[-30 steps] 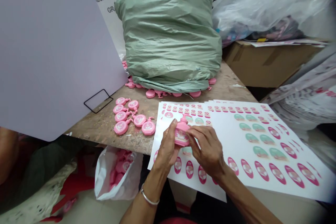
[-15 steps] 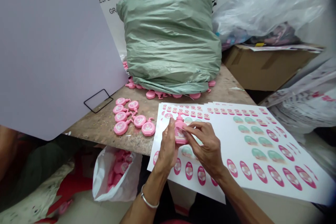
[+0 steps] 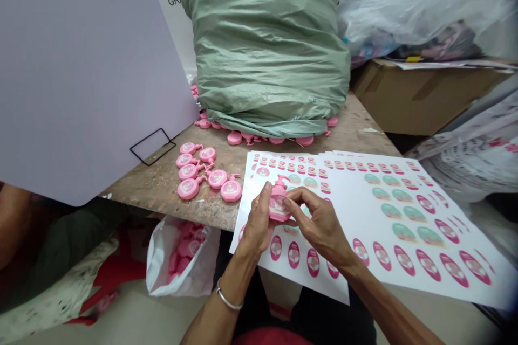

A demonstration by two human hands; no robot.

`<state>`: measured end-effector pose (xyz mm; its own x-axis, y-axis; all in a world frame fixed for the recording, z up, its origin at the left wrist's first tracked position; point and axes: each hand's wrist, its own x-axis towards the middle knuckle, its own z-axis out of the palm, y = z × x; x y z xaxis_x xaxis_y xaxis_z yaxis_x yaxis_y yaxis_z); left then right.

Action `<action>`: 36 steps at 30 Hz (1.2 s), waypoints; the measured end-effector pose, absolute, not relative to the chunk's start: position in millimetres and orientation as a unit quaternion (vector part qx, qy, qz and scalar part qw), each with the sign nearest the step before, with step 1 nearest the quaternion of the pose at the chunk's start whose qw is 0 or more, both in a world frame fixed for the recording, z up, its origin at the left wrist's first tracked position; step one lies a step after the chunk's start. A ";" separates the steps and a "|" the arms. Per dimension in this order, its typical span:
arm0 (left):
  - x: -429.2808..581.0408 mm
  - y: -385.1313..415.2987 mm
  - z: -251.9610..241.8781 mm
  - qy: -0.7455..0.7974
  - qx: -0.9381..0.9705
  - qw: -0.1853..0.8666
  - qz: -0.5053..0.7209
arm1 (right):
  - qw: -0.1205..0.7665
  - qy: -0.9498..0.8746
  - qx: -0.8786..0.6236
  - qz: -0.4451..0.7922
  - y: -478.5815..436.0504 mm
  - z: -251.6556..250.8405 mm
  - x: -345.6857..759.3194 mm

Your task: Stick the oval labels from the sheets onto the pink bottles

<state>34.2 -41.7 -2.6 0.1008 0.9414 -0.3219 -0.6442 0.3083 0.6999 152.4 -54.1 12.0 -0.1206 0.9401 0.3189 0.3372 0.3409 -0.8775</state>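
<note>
A small pink toy pump bottle (image 3: pixel 279 192) stands upright in my left hand (image 3: pixel 256 220), its spout pointing right. My left thumb lies along the bottle's left side; the other fingers are hidden behind and below it. My right hand (image 3: pixel 318 221) is on the bottle's right side, with the thumb pressed on the round label on its front and the fingers curled beside it. Under both hands lie white sticker sheets (image 3: pixel 348 210) printed with pink ovals, green domes and small pink labels. To the left, several labelled pink bottles (image 3: pixel 189 188) lie flat on the wooden table (image 3: pixel 154 194).
A large green sack (image 3: pixel 267 59) sits at the back on more pink bottles. A cardboard box (image 3: pixel 429 97) stands right. Below the table edge hangs a white bag (image 3: pixel 159 264) of pink pieces. A pale board (image 3: pixel 81 75) and a person's arm (image 3: pixel 14 221) are at left.
My right fingers have gone from pinching at the label's edge to pressing the thumb on the label's face. The left hand keeps its hold. The view has tilted slightly down.
</note>
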 end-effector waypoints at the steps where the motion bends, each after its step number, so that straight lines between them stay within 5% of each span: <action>1: 33.2 -41.9 -2.7 0.376 0.208 0.715 0.551 | 0.461 -0.666 -0.475 0.344 -53.7 13.6 153.0; 8: 29.0 -46.8 0.5 0.390 0.212 0.734 0.514 | 0.465 -0.604 -0.502 0.409 -45.3 20.2 162.2; 16: 28.9 -45.9 0.8 0.341 0.203 0.758 0.517 | 0.480 -0.656 -0.514 0.273 -55.7 29.0 156.1; 36: 35.1 -49.9 3.3 0.347 0.149 0.764 0.523 | 0.487 -0.694 -0.503 0.167 -61.2 23.9 151.3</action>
<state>35.1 -49.9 3.3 0.2117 0.9033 -0.3731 -0.6962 0.4073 0.5911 151.3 -61.2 23.9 -0.0196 0.8613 0.5078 0.5359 0.4378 -0.7219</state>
